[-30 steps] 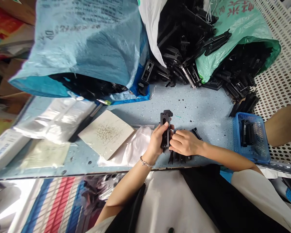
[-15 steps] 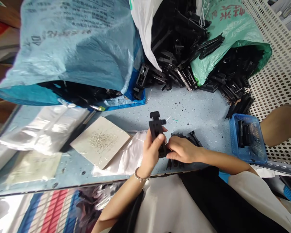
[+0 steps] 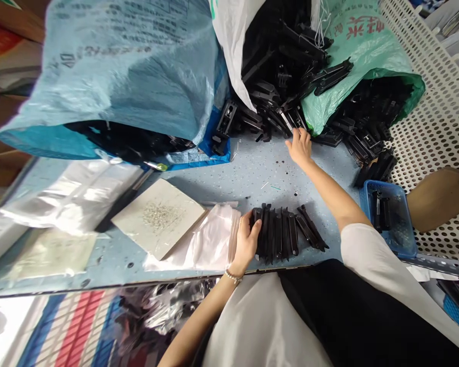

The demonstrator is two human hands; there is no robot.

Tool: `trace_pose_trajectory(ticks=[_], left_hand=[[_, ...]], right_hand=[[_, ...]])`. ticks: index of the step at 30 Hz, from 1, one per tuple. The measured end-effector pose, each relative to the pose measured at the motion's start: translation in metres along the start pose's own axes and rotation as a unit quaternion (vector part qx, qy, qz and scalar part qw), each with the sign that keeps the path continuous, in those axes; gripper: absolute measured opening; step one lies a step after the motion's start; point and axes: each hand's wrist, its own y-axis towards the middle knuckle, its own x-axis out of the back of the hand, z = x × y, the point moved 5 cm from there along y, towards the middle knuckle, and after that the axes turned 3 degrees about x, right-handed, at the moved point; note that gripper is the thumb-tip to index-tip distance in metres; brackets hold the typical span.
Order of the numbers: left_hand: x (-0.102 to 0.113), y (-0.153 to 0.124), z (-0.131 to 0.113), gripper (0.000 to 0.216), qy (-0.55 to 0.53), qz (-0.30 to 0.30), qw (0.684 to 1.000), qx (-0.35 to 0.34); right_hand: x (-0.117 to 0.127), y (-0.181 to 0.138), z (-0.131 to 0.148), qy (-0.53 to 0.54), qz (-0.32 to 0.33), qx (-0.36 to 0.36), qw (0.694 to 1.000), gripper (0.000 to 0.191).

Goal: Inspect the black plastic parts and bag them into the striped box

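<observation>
A row of several black plastic parts (image 3: 286, 233) lies side by side near the table's front edge. My left hand (image 3: 247, 242) rests against the left end of that row, its fingers curled on the outermost black part. My right hand (image 3: 300, 147) reaches far across the blue table (image 3: 260, 173) to the heap of black plastic parts (image 3: 275, 102) that spills from the bags. Its fingers close on one piece at the heap's edge; the fingertips are partly hidden among the parts.
A big blue sack (image 3: 118, 76), a white bag (image 3: 229, 41) and a green bag (image 3: 352, 51) hold black parts at the back. A pale board with small metal bits (image 3: 158, 216), clear plastic bags (image 3: 210, 244) and a blue basket (image 3: 388, 216) lie nearby. Another person's arm (image 3: 439, 196) is at right.
The black part held up in both hands now lies at the left end of the row. My right hand has left it and stretched out to the heap.
</observation>
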Motion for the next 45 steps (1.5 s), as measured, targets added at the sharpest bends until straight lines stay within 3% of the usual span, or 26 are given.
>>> trace_pose_trajectory(ticks=[3,6,8,10,13,15,16,17,18,20,22,24,26,27,29,32,35,37,39,45], left_hand=[[-0.004,-0.008,0.002,0.054,0.067,-0.017,0.994,-0.078],[0.006,-0.005,-0.004,0.057,0.06,-0.01,0.995,-0.076],[0.012,0.003,-0.013,0.057,0.012,0.002,0.998,-0.058],[0.008,0.015,-0.027,0.058,-0.067,0.035,0.996,-0.034],[-0.015,0.031,-0.055,0.075,-0.228,0.129,0.965,-0.008],[-0.033,0.034,-0.075,0.086,-0.324,0.189,0.927,0.011],[-0.039,0.033,-0.084,0.086,-0.357,0.207,0.911,0.022],[-0.043,0.031,-0.091,0.083,-0.377,0.217,0.9,0.035],[-0.045,0.027,-0.097,0.076,-0.387,0.22,0.894,0.047],[-0.046,0.019,-0.104,0.063,-0.393,0.227,0.888,0.074],[-0.046,0.008,-0.105,0.052,-0.393,0.257,0.875,0.119],[-0.049,-0.003,-0.103,0.046,-0.391,0.304,0.851,0.174],[-0.052,-0.012,-0.101,0.047,-0.378,0.33,0.839,0.211],[-0.051,-0.015,-0.099,0.047,-0.366,0.323,0.847,0.212],[-0.046,-0.014,-0.096,0.045,-0.331,0.272,0.885,0.184],[-0.03,-0.008,-0.092,0.04,-0.308,0.172,0.925,0.139],[-0.015,-0.004,-0.089,0.051,-0.347,0.132,0.916,0.153],[-0.008,-0.004,-0.088,0.058,-0.364,0.138,0.906,0.165],[-0.005,-0.007,-0.088,0.055,-0.362,0.15,0.906,0.162],[0.0,-0.025,-0.076,0.037,-0.248,0.126,0.958,0.074]], right_hand=[[0.002,0.029,-0.03,0.014,-0.031,-0.083,0.996,0.037],[0.002,0.01,-0.034,0.176,0.02,-0.121,0.977,0.024],[0.002,-0.026,-0.027,0.301,0.082,-0.127,0.942,0.025],[0.004,-0.074,-0.016,0.354,0.133,-0.114,0.919,0.034],[0.0,-0.156,0.009,0.505,0.265,-0.096,0.816,0.049],[0.0,-0.201,0.025,0.525,0.349,-0.075,0.773,0.055],[0.002,-0.215,0.03,0.513,0.369,-0.057,0.773,0.055],[0.007,-0.222,0.032,0.485,0.366,-0.036,0.793,0.054],[0.015,-0.221,0.032,0.441,0.336,-0.011,0.832,0.051],[0.039,-0.206,0.029,0.308,0.212,0.059,0.926,0.043],[0.064,-0.187,0.033,0.157,0.082,0.169,0.97,0.039],[0.075,-0.174,0.044,0.042,0.02,0.298,0.953,0.036],[0.072,-0.168,0.057,-0.016,0.02,0.394,0.919,0.032],[0.068,-0.166,0.062,-0.02,0.029,0.417,0.908,0.032],[0.06,-0.164,0.07,0.017,0.052,0.404,0.913,0.033],[0.051,-0.17,0.078,0.112,0.115,0.316,0.935,0.037],[0.048,-0.198,0.095,0.13,0.166,0.352,0.912,0.04],[0.047,-0.225,0.106,0.102,0.167,0.418,0.887,0.039],[0.041,-0.25,0.112,0.089,0.169,0.437,0.879,0.036],[0.012,-0.291,0.101,0.166,0.234,0.254,0.924,0.025]])
